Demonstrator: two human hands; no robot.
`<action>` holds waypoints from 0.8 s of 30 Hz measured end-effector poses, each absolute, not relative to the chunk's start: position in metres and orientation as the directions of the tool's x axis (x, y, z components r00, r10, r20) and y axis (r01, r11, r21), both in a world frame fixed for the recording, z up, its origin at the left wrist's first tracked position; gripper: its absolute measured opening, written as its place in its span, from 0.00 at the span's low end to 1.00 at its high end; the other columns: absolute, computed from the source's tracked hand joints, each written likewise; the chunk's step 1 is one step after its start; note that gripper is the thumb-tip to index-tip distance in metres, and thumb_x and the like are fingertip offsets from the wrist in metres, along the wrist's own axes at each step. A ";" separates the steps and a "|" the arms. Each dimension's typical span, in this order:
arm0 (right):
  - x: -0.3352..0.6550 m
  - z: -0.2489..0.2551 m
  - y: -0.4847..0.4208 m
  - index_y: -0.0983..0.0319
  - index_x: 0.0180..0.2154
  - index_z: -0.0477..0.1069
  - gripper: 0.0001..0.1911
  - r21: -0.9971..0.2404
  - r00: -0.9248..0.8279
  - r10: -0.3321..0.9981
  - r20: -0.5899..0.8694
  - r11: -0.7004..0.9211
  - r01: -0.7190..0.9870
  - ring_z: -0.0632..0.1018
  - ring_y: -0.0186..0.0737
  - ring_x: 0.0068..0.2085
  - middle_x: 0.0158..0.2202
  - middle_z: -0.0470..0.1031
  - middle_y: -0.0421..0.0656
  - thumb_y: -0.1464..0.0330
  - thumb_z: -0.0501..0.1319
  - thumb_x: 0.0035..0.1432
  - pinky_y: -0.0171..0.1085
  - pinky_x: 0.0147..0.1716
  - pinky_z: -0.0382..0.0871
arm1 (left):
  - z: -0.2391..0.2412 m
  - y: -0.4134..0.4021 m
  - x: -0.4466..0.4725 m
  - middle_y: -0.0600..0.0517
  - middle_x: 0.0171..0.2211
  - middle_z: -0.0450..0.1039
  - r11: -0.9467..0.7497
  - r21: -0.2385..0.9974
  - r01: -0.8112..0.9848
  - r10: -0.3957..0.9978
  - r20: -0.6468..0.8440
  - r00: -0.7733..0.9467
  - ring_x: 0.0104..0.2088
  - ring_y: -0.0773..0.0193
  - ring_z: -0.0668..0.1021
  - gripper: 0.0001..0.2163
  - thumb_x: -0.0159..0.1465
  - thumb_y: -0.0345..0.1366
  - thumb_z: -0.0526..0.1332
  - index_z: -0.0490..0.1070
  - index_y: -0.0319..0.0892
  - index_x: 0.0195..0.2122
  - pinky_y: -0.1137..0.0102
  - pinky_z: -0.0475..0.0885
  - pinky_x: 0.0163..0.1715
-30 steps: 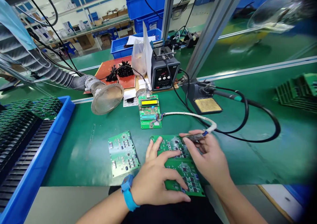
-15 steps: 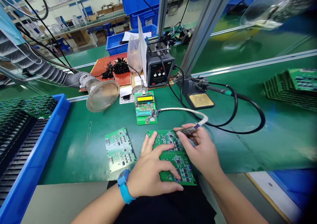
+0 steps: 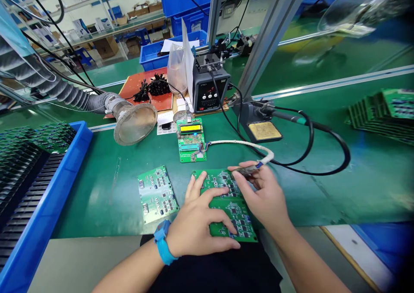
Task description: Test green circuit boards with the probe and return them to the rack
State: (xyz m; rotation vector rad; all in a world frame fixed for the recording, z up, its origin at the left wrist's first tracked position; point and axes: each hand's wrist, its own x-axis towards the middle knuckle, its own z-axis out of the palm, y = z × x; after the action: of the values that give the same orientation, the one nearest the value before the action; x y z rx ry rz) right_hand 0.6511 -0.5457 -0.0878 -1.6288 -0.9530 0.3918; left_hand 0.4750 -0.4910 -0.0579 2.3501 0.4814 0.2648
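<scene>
My left hand (image 3: pixel 203 219) lies with spread fingers across a green circuit board (image 3: pixel 234 209) at the table's front edge. Between the thumb and fingers of my right hand (image 3: pixel 260 189) is a dark, slim probe (image 3: pixel 247 170), held against the board's upper right part; its tip is hidden by my fingers. A white-sleeved cable (image 3: pixel 237 143) runs from the probe to a small programmer board (image 3: pixel 191 147) with a lit yellow display and a blue light. Left of my hand, a second circuit board (image 3: pixel 157 194) lies flat on the table.
A blue bin (image 3: pixel 69 172) of upright boards stands at the left, beside a fume extractor nozzle (image 3: pixel 136 124). Behind are a soldering station (image 3: pixel 211 90) and an iron holder with a sponge (image 3: pixel 264 130). Black cable loops and stacked boards (image 3: pixel 384 111) lie at the right.
The view has shifted very slightly. Both hands, the probe and the boards keep their positions relative to each other.
</scene>
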 end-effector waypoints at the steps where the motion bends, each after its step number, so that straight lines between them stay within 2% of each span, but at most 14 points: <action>1: 0.651 -0.088 -0.546 0.58 0.41 0.65 0.11 -0.928 0.615 0.753 0.232 -0.019 0.373 0.80 0.43 0.39 0.37 0.79 0.47 0.61 0.60 0.59 0.42 0.40 0.76 | -0.058 -0.491 0.475 0.58 0.61 0.62 -0.676 0.687 0.265 0.411 0.054 0.910 0.68 0.41 0.43 0.10 0.50 0.45 0.74 0.79 0.53 0.32 0.40 0.33 0.62; 24: 0.650 -0.089 -0.546 0.58 0.40 0.65 0.12 -0.935 0.637 0.737 0.225 -0.022 0.355 0.81 0.44 0.38 0.36 0.79 0.47 0.59 0.61 0.59 0.42 0.38 0.76 | -0.061 -0.493 0.473 0.61 0.62 0.61 -0.683 0.683 0.258 0.411 0.068 0.909 0.68 0.43 0.44 0.10 0.52 0.47 0.73 0.79 0.53 0.33 0.43 0.34 0.64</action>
State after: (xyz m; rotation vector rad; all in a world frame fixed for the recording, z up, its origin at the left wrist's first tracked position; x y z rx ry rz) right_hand 0.6501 -0.5460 -0.0888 -1.6262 -0.9182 0.3861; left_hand 0.4735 -0.4928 -0.0606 2.3557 0.4745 0.2801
